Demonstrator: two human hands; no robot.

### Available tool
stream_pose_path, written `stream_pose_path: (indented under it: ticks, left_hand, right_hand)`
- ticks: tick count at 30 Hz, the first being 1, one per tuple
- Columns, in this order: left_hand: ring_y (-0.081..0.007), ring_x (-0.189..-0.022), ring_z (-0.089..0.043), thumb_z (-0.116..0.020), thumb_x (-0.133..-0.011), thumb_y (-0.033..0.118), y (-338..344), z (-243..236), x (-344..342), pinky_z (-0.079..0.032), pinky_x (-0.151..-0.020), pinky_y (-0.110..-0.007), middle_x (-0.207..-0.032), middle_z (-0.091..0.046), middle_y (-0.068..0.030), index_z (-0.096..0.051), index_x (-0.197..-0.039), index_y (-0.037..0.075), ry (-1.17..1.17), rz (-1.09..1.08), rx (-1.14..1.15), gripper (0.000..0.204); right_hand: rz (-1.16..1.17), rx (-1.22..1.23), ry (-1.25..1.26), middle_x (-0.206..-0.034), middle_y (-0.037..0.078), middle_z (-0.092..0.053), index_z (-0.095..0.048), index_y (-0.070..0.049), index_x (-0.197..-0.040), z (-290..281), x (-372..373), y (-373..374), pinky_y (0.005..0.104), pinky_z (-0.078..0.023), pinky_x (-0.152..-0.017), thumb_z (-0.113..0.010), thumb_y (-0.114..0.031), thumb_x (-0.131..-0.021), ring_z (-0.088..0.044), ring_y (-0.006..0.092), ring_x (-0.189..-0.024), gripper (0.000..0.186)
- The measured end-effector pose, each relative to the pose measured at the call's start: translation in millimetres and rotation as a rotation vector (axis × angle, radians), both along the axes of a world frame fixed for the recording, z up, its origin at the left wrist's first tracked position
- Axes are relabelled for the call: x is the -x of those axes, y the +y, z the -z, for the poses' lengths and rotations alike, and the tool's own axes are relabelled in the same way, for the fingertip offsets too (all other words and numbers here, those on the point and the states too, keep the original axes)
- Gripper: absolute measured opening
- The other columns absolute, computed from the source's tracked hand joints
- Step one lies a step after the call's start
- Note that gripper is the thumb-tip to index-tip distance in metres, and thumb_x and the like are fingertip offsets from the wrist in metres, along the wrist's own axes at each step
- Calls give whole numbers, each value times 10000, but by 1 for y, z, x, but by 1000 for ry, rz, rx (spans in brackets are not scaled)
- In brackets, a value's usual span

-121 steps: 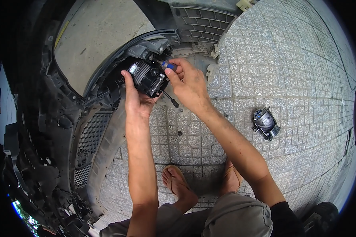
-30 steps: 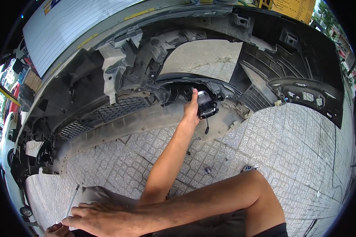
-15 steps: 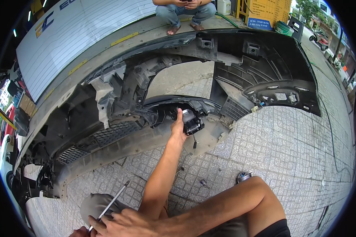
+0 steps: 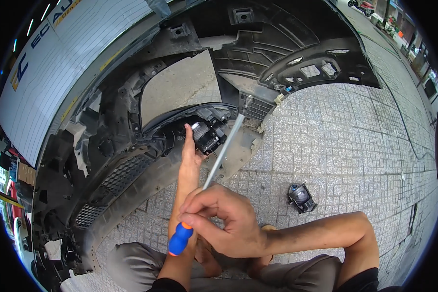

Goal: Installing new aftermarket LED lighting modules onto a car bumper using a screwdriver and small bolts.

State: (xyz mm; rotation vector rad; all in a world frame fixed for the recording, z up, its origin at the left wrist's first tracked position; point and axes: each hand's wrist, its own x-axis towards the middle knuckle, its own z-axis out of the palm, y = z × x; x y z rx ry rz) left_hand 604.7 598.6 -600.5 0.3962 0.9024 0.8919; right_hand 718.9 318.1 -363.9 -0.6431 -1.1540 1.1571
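Observation:
My left hand (image 4: 191, 146) reaches out to a black fog lamp unit (image 4: 207, 136) with a finned back and holds it against the inside of a black car bumper (image 4: 297, 29). The thumb lies along the lamp's side; the other fingers are mostly hidden beneath it. Nearer to me, my right hand (image 4: 224, 219) is closed round a long screwdriver (image 4: 224, 155) with a blue and orange handle. Its grey shaft points up and away to the right. The tip appears over the bumper's small grille, right of the lamp; whether it touches anything, I cannot tell.
A similar finned lamp (image 4: 301, 198) lies on the paving (image 4: 336, 146) to the right. The large bumper curves round the far and left sides, with mesh grilles (image 4: 124, 177) in it. Behind it stands a white lettered panel (image 4: 82, 39). A cable (image 4: 399, 107) trails along the far right.
My right hand has swung from the lower left to the middle, bringing the screwdriver up toward the bumper. My left hand still holds the lamp. The view has shifted right, showing the second lamp fully.

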Motion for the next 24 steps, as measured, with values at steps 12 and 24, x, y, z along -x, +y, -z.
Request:
stream_pose_path:
  ticks: [12,24]
  left_hand:
    - [-272,-962,-737,-705,-900,650,-36,-29,-43,-626,-776,-517,-1138,-713,-109,-630,-1256,108,247,-82,-42,653]
    - [-281,-1061,-692,-650,-894,728,-29,-35,-43,-551,-898,-503,-1182,-705,-76,-626,-1266,137,339,-17,-80,698]
  right_hand:
    - [510,867,335,-978,99,-630,-346,-20,-1345,288,-29,-219,306,-546,-752,-581,11,-998,-627,148,-785,421]
    - [128,774,-487,-921,153,-704,-435,-67,-1542,223,-109,-162,386,-555,-783,-647,-147,-996,-699,285,-817,591]
